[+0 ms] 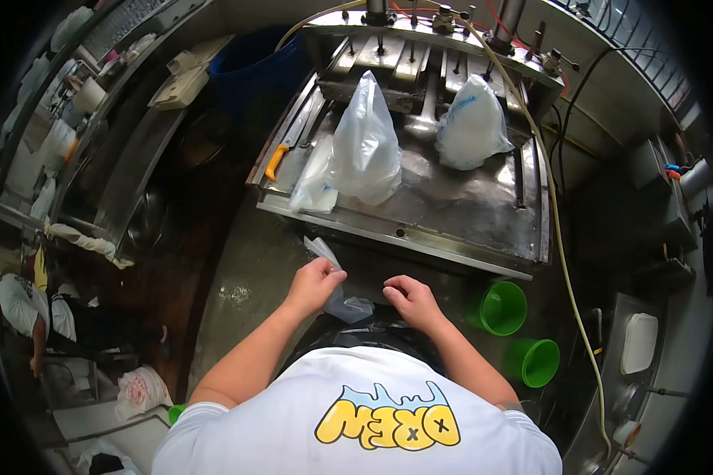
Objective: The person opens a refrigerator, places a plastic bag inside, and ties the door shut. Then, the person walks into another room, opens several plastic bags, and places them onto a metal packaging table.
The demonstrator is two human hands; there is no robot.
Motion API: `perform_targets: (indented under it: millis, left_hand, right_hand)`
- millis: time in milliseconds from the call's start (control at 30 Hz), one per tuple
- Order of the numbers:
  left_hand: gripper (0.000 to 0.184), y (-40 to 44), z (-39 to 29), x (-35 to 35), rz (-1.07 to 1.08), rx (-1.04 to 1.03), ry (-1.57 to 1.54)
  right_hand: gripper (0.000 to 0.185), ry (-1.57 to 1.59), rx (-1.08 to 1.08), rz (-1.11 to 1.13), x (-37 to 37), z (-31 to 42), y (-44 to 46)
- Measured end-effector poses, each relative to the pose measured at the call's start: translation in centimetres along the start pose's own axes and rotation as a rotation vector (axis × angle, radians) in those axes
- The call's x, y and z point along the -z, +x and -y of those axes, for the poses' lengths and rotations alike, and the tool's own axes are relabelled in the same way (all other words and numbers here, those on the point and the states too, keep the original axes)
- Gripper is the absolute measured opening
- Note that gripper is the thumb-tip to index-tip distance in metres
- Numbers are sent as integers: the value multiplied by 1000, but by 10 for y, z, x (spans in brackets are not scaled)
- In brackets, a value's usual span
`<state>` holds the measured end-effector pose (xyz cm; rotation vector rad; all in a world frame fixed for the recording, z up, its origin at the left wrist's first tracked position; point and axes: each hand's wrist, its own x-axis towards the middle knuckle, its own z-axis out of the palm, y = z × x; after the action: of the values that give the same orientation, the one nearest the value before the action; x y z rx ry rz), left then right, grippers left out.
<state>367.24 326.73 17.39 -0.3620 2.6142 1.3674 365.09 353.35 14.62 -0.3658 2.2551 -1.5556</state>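
My left hand (pixel 314 285) is closed, with a thin clear plastic bag (pixel 351 307) pinched in its fingers. Part of this bag sticks up past the knuckles and part hangs below, near my waist. To the right, apart from the bag, my right hand (pixel 413 302) has its fingers curled in toward the thumb, and nothing shows in them. Ahead on the metal table, a filled plastic bag (pixel 366 146) stands with a peaked top. Another filled bag (pixel 474 127) with blue print is farther right. Flat plastic bags (pixel 313 186) lie at the table's left front corner.
An orange-handled saw (pixel 276 161) lies along the left edge of the metal table (pixel 451 214). Two green buckets (pixel 503 309) stand on the floor at right, near a long hose (pixel 566 261). A blue barrel (pixel 253 67) is behind. Another person (pixel 36 305) is at far left.
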Motion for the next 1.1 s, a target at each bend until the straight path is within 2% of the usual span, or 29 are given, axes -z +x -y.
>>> perform_targets:
  millis: [33, 100, 133, 200, 233, 267, 367, 400, 467, 600, 633, 767, 833, 933, 1000, 1067, 1100]
  left_hand:
    - [21, -6, 4, -5, -5, 10, 1]
    - [25, -20, 12, -23, 168, 148, -383]
    - [29, -35, -11, -21, 223, 247, -577]
    - [23, -47, -14, -30, 269, 189, -681]
    - [23, -49, -14, -27, 267, 186, -689]
    - [23, -48, -15, -21, 274, 105, -570]
    - [24, -49, -2, 6, 232, -31, -336]
    - [25, -53, -3, 14, 216, -51, -284]
    - [26, -68, -6, 26, 208, -25, -323]
    - [26, -85, 36, 37, 168, -12, -376]
    - [24, -93, 39, 44, 170, 109, -572]
    - [21, -113, 81, 68, 144, 104, -714]
    - [17, -125, 95, 80, 153, 234, -738]
    - [21, -132, 128, 82, 200, 269, -847]
    - [22, -134, 144, 77, 223, 254, -889]
    - [15, -136, 155, 73, 245, 139, -900]
    - [12, -136, 161, 75, 325, 155, -891]
  right_hand:
    - [31, 1, -18, 29, -1, 2, -2]
    - [31, 34, -32, 121, -4, 10, -4]
    - [30, 61, -41, 202, -7, 16, -4]
    - [28, 103, -33, 253, -23, 17, -2]
    - [27, 149, -29, 300, -29, 18, -2]
    - [27, 139, -29, 308, -30, 22, -4]
    - [19, 206, -1, 185, -48, 37, -8]
    - [17, 144, 44, 138, -53, 47, -11]
    - [16, 16, 107, 65, -65, 57, -15]
    - [14, -101, 156, 86, -103, 65, -23]
    - [15, -130, 165, 100, -112, 71, -25]
    - [16, -196, 195, 152, -147, 93, -28]
    - [17, -200, 221, 142, -167, 94, -29]
    - [20, -170, 181, 96, -194, 92, -36]
    - [23, -120, -30, 186, -206, 91, -44]
    - [22, -28, -94, 193, -219, 87, -55]
    - [22, -31, -99, 193, -225, 83, -59]
